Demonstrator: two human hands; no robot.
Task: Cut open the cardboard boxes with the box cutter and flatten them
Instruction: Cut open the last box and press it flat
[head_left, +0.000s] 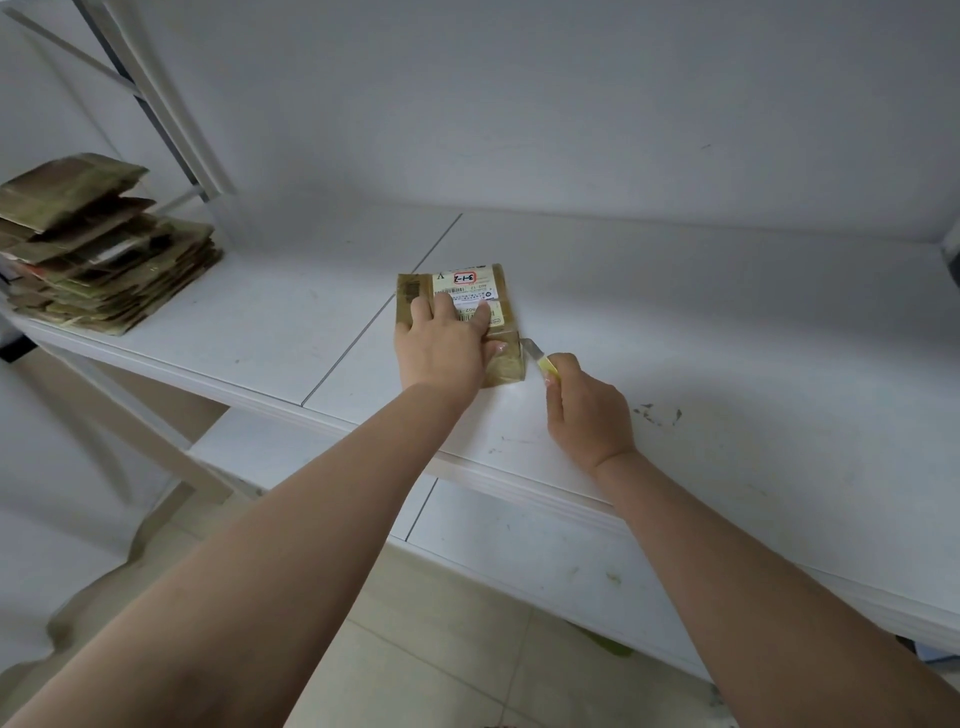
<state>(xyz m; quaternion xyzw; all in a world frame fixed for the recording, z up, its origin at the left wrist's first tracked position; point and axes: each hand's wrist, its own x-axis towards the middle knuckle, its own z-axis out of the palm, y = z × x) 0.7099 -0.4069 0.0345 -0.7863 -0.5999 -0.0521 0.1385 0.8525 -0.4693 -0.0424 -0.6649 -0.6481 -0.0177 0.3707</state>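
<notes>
- The two bare forearms fill the near part of the view, reaching forward from the person over the front edge of the white shelf (727, 322).
- The right hand (589, 410) is closer to that edge than the left. Its fingers curl around the yellow handle of the box cutter (543, 364), with the blade pointing forward and left toward the box's right side. The tip appears to touch the edge there, though whether it has gone into the tape cannot be told.
- The left hand (441, 348) lies flat on top of the small cardboard box (462, 312), fingers slightly spread and pressing down across the shipping label (467, 288). This probably pins the light box so the blade's push cannot slide it along the smooth surface.
- The thumb of the left hand rests near the box's right edge, close to the blade. That is the risk here, should the cutter slip.
- The box itself sits on the shelf, a little back from the front edge, wrapped in glossy brown tape and not yet flattened.
- Far to the left, well apart from the work, a stack of flattened cardboard (104, 249) rests on the same shelf, likely kept aside so finished pieces stay out of the cutting area.
</notes>
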